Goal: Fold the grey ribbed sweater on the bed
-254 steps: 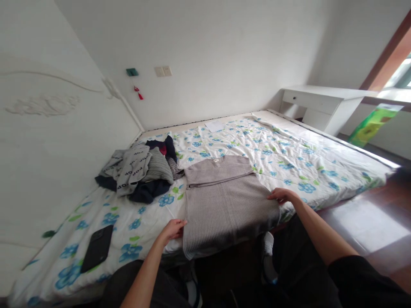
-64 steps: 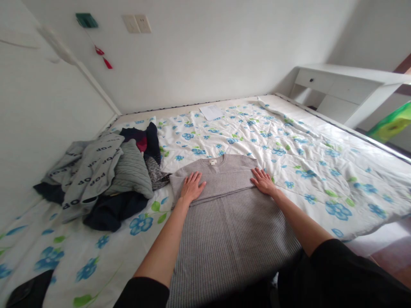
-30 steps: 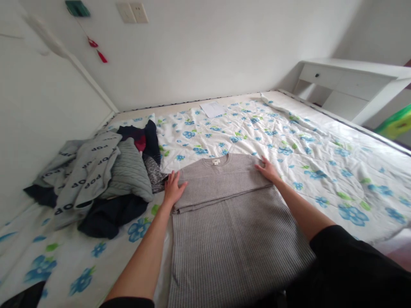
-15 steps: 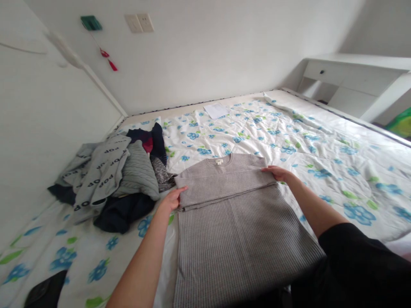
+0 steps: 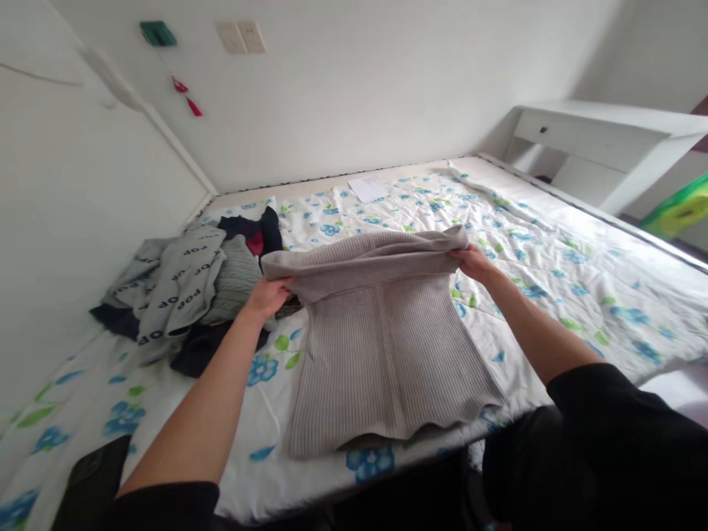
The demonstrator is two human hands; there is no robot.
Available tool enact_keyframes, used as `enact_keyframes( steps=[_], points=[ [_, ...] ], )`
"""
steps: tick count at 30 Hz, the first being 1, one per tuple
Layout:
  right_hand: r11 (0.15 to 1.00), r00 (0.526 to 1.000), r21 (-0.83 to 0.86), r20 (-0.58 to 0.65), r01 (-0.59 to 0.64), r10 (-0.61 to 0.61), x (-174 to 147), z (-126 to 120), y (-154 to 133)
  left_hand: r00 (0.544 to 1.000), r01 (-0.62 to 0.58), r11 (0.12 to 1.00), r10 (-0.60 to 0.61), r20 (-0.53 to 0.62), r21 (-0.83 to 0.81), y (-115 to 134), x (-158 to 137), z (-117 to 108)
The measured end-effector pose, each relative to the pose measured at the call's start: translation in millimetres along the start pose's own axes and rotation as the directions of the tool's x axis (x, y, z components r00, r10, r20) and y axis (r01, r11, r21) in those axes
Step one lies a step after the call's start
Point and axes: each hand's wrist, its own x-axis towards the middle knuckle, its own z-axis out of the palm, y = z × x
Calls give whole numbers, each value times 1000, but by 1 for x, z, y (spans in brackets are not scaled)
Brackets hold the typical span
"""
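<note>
A grey ribbed sweater (image 5: 381, 346) lies on the flowered bedspread (image 5: 553, 265), with its sleeves folded in. Its shoulder end is raised off the bed. My left hand (image 5: 268, 295) grips the left shoulder corner. My right hand (image 5: 470, 259) grips the right shoulder corner. The hem still rests near the bed's front edge.
A pile of clothes (image 5: 188, 295) lies to the left by the headboard. A white sheet of paper (image 5: 369, 189) lies at the far side of the bed. A dark phone (image 5: 91, 479) lies at the near left. A white desk (image 5: 602, 144) stands at the right.
Both hands moved from flat on the shoulders to the outer corners, closed on them and lifted the sweater's top end off the bed.
</note>
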Motion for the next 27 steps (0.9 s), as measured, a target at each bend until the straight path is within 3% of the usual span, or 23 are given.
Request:
enact_keyframes(
  steps=[3,6,9,12,14,17,19,21,23,27],
  points=[
    [981,995,-194,94,-17,36,-62,-38,10,996,48,999,-47,72,-21,-19,-72,-25],
    [900,930,-432,307,-50,200,-127,-71,33,969,87,994,-100,225,66,-46,-144,-40],
    [851,901,-519,324,-87,289,-174,-83,47,937,114,974,-170,305,195,-58,-193,-45],
    [851,899,-465,222,-242,377,-197,-85,48,935,261,950,-293,201,174,-53,-221,-46],
    [823,868,-426,150,-375,473,-207,-85,47,900,405,911,-412,146,73,-48,-236,-45],
    [729,783,-450,97,-516,614,-222,-83,50,774,619,783,-594,220,-66,-43,-259,-37],
    [687,731,-470,121,-554,672,-232,-79,54,707,691,716,-643,294,-97,-42,-272,-25],
    [674,708,-479,141,-563,692,-239,-75,56,706,695,712,-649,285,-99,-40,-282,-9],
    [684,722,-477,136,-552,678,-242,-74,55,738,667,740,-638,222,-90,-37,-288,3],
    [707,756,-460,109,-538,646,-246,-89,53,757,632,773,-601,258,-55,-34,-299,1]
  ],
)
